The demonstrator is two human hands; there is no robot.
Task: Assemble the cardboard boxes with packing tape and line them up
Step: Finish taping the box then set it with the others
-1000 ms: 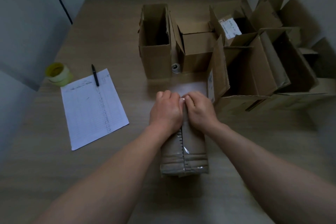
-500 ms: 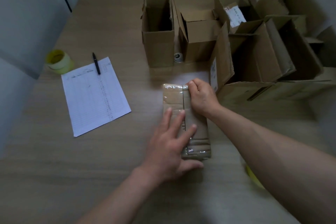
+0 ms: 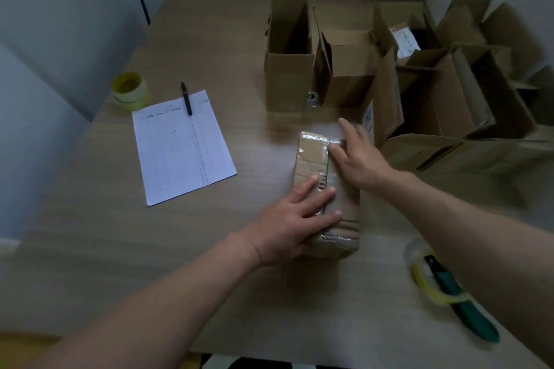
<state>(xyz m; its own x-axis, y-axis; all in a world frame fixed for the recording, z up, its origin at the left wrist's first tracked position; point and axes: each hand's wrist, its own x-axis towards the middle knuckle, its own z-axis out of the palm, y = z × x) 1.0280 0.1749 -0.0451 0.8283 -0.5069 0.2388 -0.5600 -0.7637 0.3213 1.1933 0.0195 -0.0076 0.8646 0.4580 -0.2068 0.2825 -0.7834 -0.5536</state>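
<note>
Wooden tabletop (image 3: 90, 249) bearing taped box (image 3: 326, 189) at centre, left hand (image 3: 295, 223) and right hand (image 3: 358, 156) pressing flat, fingers straight, gripping nothing; smoothing firmly along seam advised.

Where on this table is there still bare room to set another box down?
Bare wood lies between the paper sheet and the open boxes, and along the near edge under the left hand. The right side is crowded: open boxes stand packed together, and a tape dispenser lies by the right forearm.
</note>
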